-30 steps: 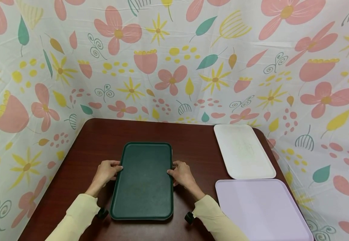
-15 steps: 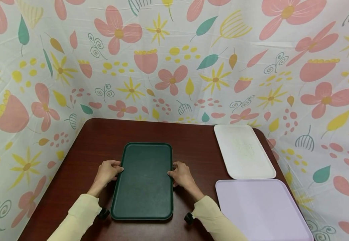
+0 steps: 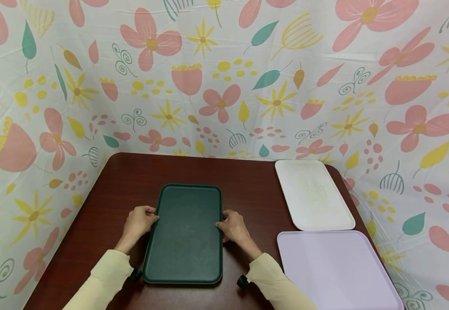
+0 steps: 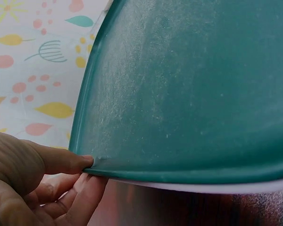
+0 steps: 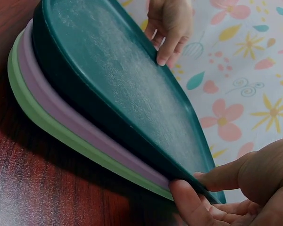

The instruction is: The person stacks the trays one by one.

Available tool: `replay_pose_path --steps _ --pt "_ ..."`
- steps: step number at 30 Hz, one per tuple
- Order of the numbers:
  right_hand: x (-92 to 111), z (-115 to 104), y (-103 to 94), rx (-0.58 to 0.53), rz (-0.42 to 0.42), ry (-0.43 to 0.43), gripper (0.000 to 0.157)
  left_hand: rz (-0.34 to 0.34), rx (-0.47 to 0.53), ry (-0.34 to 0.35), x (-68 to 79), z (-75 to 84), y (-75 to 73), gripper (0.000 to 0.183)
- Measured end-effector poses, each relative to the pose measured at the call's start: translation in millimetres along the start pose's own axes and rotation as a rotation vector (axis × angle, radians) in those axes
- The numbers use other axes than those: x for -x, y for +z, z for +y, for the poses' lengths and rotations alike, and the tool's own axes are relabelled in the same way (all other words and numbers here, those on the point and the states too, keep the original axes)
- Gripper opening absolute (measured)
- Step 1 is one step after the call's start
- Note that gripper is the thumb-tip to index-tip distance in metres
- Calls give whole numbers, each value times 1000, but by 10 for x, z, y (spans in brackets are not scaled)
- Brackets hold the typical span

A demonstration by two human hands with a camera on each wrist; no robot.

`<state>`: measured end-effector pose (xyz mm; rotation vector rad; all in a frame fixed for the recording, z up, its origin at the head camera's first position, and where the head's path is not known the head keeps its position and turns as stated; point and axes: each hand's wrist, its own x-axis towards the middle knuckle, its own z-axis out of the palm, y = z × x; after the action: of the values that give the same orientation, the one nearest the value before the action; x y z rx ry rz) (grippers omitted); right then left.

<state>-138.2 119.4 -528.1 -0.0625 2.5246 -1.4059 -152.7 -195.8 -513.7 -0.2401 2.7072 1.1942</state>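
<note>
In the head view a dark green rectangular tray lies lengthwise in front of me. My left hand pinches its left rim, thumb on top and fingers under the edge. Opposite it, my right hand grips the right rim the same way. The right wrist view shows the dark green tray on top of a lilac tray and a light green tray, stacked beneath it. From the head view these lower trays are hidden by the top one.
On the dark reddish-brown table, a separate lavender tray lies at the front right. Behind it sits a white tray with faint greenish marks. A flower-patterned cloth hangs along the back and sides.
The left forearm has shifted slightly to the right, closer to the tray. Both hands keep their hold on the rims, and the tray stays almost in place.
</note>
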Motion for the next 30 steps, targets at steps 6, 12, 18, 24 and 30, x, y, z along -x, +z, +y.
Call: replay_pose_path --steps 6,12,18,24,30 --pt "-6 18 15 7 4 -8 53 22 -32 -12 -18 -7 27 33" --pt "-19 26 26 10 5 -13 49 30 -40 -12 -46 -17 36 34" --pt "-39 38 32 9 14 -12 46 31 -37 -3 -51 -17 30 34" --pt "-52 45 47 -1 15 -8 47 47 -43 -3 -64 -24 34 33" --pt "-62 38 54 9 22 -6 46 52 -53 -5 -83 -18 35 34"
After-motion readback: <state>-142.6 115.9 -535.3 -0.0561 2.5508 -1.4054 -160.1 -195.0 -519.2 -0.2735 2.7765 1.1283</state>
